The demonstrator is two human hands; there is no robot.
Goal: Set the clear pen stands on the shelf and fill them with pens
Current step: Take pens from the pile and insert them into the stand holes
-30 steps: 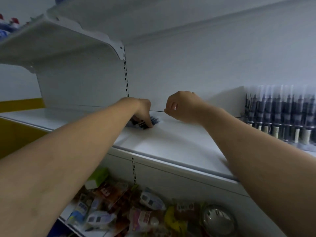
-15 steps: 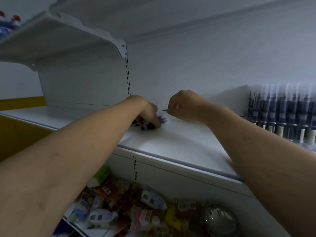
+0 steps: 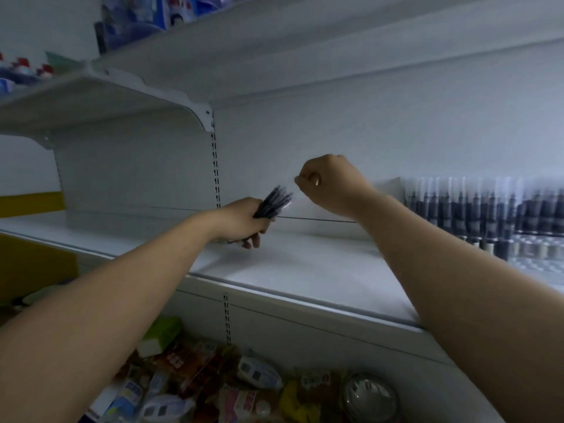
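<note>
Above the white shelf (image 3: 305, 270), near its back wall, your left hand (image 3: 244, 219) has its fingers wrapped tightly round the lower end of a bundle of pens (image 3: 274, 201). The dark pens fan up and to the right out of your fist. Your right hand (image 3: 329, 181) hangs just beside the pen tips, curled into a fist with thumb and forefinger pinched together. The blur hides whether anything thin sits in that pinch. The clear pen stands (image 3: 488, 215) are at the right end of the same shelf, already packed with upright pens, well apart from the bundle. Half a second ago your left hand was pressed low on the shelf with the pens lying under it; now it has lifted them clear and tilted them towards your right hand, which has barely shifted. Packaged goods (image 3: 213, 377) fill the level below.
</note>
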